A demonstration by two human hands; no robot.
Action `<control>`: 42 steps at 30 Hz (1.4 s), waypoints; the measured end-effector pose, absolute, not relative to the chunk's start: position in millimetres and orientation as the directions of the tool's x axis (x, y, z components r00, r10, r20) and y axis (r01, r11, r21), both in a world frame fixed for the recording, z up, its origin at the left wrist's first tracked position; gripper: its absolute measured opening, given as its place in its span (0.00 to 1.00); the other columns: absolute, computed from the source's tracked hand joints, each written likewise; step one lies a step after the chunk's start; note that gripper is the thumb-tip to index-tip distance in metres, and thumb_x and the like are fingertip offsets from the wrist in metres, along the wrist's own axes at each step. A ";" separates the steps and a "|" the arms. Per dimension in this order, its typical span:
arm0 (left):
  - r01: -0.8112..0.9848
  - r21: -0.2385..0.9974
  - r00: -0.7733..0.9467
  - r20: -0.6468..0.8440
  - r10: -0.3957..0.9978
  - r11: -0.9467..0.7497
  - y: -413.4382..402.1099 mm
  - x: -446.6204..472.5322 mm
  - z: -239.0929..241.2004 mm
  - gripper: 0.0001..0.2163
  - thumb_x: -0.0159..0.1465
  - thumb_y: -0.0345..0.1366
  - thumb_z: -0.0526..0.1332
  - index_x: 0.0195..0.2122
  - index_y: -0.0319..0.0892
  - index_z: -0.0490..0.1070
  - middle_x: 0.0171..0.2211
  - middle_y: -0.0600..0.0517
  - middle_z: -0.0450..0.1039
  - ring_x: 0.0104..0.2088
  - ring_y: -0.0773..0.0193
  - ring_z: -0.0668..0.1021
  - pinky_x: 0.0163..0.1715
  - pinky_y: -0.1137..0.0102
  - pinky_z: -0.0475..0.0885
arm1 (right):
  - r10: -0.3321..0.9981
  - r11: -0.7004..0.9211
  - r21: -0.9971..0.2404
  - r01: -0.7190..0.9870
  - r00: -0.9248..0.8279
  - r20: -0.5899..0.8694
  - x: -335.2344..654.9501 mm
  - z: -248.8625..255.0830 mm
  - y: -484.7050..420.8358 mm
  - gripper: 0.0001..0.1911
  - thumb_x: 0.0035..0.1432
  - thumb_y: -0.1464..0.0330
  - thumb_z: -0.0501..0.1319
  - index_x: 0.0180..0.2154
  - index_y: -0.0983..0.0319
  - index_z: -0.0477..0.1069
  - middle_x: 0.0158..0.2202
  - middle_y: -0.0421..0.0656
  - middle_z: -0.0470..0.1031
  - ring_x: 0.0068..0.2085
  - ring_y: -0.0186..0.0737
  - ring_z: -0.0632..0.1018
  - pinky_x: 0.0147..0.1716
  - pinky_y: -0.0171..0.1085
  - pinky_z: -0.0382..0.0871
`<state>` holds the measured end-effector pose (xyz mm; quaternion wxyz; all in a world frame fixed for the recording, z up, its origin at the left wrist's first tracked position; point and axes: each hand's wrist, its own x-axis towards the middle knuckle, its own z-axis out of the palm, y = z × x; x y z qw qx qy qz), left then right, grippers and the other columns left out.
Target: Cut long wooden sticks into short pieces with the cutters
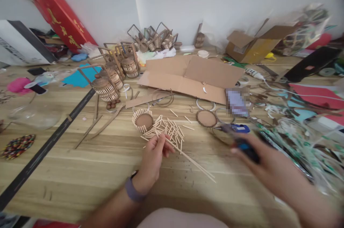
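My left hand (pixel 157 151) is closed in a pinch on long thin wooden sticks (pixel 198 165), which slant down to the right. Just beyond its fingertips lies a loose pile of short cut sticks (pixel 172 129). A small round basket base (pixel 143 120), ringed with upright short sticks, stands to the left of the pile. My right hand (pixel 258 153), blurred, is wrapped round a pliers-like tool (pixel 245 149) with a black and blue handle; its jaws are too smeared to make out. Beyond that tool is a round brown disc with a dark rim (pixel 206 118).
Lidded miniature baskets (pixel 104 88) with tall handles stand at the back left. Flat cardboard sheets (pixel 182 77) lie across the middle back. A cardboard box (pixel 249 43) is at the back right. Tangled clear-and-green strips (pixel 292 149) crowd the right side. A black strip (pixel 53 136) crosses the left.
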<state>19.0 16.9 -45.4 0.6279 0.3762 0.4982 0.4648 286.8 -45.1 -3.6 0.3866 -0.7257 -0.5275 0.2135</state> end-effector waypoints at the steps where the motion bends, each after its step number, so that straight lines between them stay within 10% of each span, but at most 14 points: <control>1: -0.192 0.938 0.073 -0.279 0.958 0.288 16.8 18.9 -45.9 0.23 0.55 0.57 0.63 0.32 0.38 0.71 0.18 0.53 0.71 0.20 0.69 0.68 0.21 0.74 0.61 | 0.983 -0.087 -0.744 0.662 0.176 0.042 258.7 -4.6 -42.3 0.17 0.46 0.59 0.67 0.41 0.52 0.75 0.35 0.44 0.82 0.35 0.53 0.79 0.32 0.43 0.67; 6: -0.150 0.947 0.065 -0.279 0.958 0.286 17.6 17.4 -51.8 0.23 0.57 0.56 0.62 0.33 0.37 0.71 0.20 0.53 0.71 0.20 0.68 0.70 0.22 0.73 0.63 | 0.976 0.106 -0.559 0.822 -0.194 -0.101 189.7 -22.5 -32.9 0.09 0.58 0.67 0.54 0.39 0.58 0.71 0.35 0.47 0.79 0.36 0.49 0.79 0.33 0.40 0.68; 16: 0.018 0.978 0.173 -0.209 0.963 0.209 16.3 15.1 -56.9 0.22 0.68 0.54 0.49 0.49 0.40 0.64 0.18 0.58 0.68 0.20 0.66 0.69 0.22 0.73 0.62 | 0.994 -0.059 -0.611 0.790 -0.007 -0.105 207.5 -42.4 -22.7 0.11 0.59 0.58 0.51 0.28 0.56 0.60 0.21 0.40 0.68 0.23 0.42 0.69 0.24 0.37 0.57; 24: 0.205 0.978 0.343 -0.108 0.933 0.038 9.7 12.7 -43.2 0.18 0.70 0.50 0.46 0.36 0.42 0.67 0.27 0.52 0.72 0.28 0.64 0.73 0.31 0.71 0.67 | 0.968 -0.223 -0.945 0.239 0.172 -0.185 212.8 -32.7 -17.7 0.20 0.52 0.49 0.62 0.27 0.58 0.65 0.22 0.37 0.65 0.26 0.37 0.67 0.26 0.36 0.61; 29: 0.174 0.985 0.525 -0.100 0.845 0.008 7.7 13.9 -41.5 0.19 0.67 0.50 0.53 0.35 0.40 0.75 0.35 0.47 0.76 0.39 0.59 0.76 0.40 0.69 0.68 | 0.921 -0.338 -0.898 -0.280 0.098 -0.377 194.9 -27.8 -17.8 0.22 0.39 0.53 0.74 0.29 0.59 0.69 0.24 0.36 0.68 0.27 0.36 0.70 0.24 0.34 0.60; 42: 0.035 0.979 0.505 -0.191 0.841 0.202 3.1 21.1 -49.5 0.22 0.62 0.56 0.57 0.31 0.38 0.73 0.30 0.49 0.74 0.34 0.62 0.74 0.37 0.69 0.67 | 0.912 -0.346 -0.833 -0.431 0.054 -0.406 172.0 -33.7 -14.0 0.19 0.39 0.57 0.75 0.25 0.59 0.70 0.21 0.36 0.72 0.23 0.35 0.71 0.23 0.35 0.65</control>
